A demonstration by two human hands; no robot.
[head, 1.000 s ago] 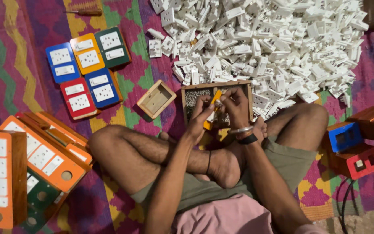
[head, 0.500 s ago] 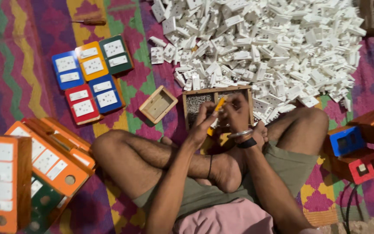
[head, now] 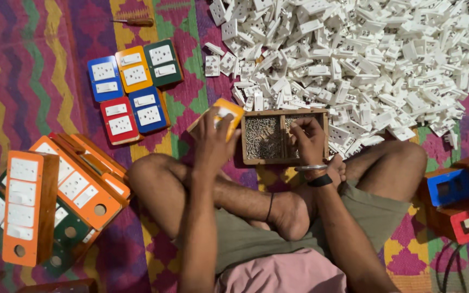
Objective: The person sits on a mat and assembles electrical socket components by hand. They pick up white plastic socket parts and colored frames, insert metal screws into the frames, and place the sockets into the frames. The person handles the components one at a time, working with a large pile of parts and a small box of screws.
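My left hand (head: 213,142) grips a small yellow box (head: 228,110) with a white face, held just left of a wooden tray (head: 284,160). The tray has two compartments full of small metal screws (head: 261,137). My right hand (head: 308,142), with a bangle and a black band at the wrist, reaches into the right compartment, fingertips down among the screws. Whether it holds one is hidden. I sit cross-legged on a patterned rug with the tray in front of my shins.
A big heap of white plastic switch and socket parts (head: 354,49) fills the far right. Several coloured switch boards (head: 134,89) lie at far left, a screwdriver (head: 134,21) beyond them. Orange boxes (head: 28,206) are stacked at left; blue (head: 449,187) and red (head: 465,220) boxes at right.
Both hands were together over the tray on the yellow piece. My left hand has carried it left off the tray, and my right hand has dropped into the right compartment.
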